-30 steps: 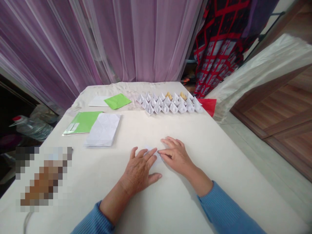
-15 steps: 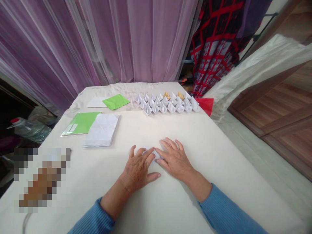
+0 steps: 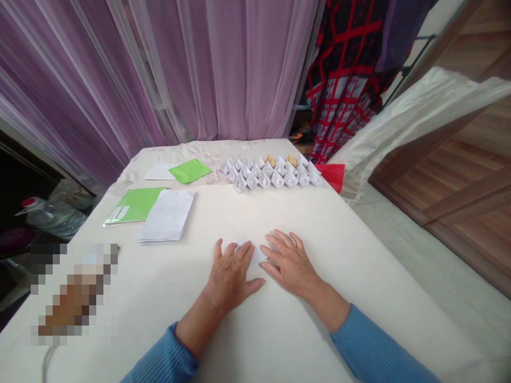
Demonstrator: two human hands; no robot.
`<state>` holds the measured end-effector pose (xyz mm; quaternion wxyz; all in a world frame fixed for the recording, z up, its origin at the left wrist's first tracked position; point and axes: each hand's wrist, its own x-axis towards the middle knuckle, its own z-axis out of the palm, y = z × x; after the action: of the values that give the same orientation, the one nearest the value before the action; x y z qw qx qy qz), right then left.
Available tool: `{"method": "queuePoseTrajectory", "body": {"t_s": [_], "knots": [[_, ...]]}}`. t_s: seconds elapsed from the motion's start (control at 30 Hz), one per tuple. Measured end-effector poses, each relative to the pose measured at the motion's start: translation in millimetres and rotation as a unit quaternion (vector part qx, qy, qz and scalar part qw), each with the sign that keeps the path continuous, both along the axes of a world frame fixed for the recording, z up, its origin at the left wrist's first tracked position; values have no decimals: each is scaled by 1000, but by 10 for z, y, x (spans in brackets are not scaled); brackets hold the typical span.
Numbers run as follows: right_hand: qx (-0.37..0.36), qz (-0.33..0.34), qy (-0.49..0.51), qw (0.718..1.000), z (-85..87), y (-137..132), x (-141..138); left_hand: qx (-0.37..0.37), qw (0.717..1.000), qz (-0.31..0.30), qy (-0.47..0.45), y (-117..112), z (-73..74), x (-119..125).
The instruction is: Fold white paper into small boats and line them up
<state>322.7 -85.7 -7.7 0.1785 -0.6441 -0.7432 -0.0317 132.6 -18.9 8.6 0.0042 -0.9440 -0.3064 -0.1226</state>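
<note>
Right fingers have parted from their pinch of a second ago, and the right hand [image 3: 294,268] now spreads beside the white paper [image 3: 258,256].
Flat on the surface [image 3: 303,340] between both hands, the paper points a corner rightward; its long axis cannot be told, as the left hand [image 3: 228,276] partly covers it, that grip also spread. Beyond, folded paper shapes [image 3: 278,181] stand in rows; leftward lie white sheets [image 3: 167,215].
</note>
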Motion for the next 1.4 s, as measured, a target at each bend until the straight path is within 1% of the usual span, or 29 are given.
{"method": "queuePoseTrajectory", "body": {"t_s": [0.1,0.23,0.33,0.43,0.53,0.63,0.73,0.8,0.87,0.93,1.0,1.03,1.07,1.17,1.23,1.33,1.4], "knots": [[4,1,2,1000,-6,5,-21,8,1000,2,-11,-13,-15,-9],[-4,4,-11,1000,39,15,-18,15,999,-8,-33,-20,-48,-125],[-44,24,-25,998,141,80,-14,14,999,-12,-41,-40,-65,-199],[-89,44,-27,995,240,179,-27,19,999,-12,-46,-71,-86,-224],[-96,60,-18,993,261,235,-50,31,998,10,-48,-87,-109,-268],[-94,54,-9,994,237,214,-78,47,998,34,-37,-52,-115,-390],[-106,41,-10,993,247,162,-119,56,998,19,-16,37,-99,-546],[-121,44,-16,992,278,147,-150,54,998,16,-11,107,-96,-629],[-119,64,-25,991,304,165,-172,47,999,19,-19,168,-112,-680],[-97,117,-34,988,293,210,-180,27,999,23,-37,208,-146,-708],[-73,184,-33,980,231,259,-173,-3,998,25,-59,222,-178,-730],[-66,209,-30,975,185,277,-166,-18,997,26,-70,222,-187,-743],[-63,219,-23,973,135,286,-157,-31,996,29,-81,217,-188,-760],[-75,213,-10,974,8,261,-131,-68,990,57,-113,202,-153,-814],[-91,211,-5,973,-28,219,-125,-83,984,98,-127,202,-121,-831],[-107,209,-3,972,-22,167,-136,-60,973,179,-133,211,-105,-784],[-109,207,-8,972,-10,151,-149,-41,967,217,-127,213,-116,-710]]}}
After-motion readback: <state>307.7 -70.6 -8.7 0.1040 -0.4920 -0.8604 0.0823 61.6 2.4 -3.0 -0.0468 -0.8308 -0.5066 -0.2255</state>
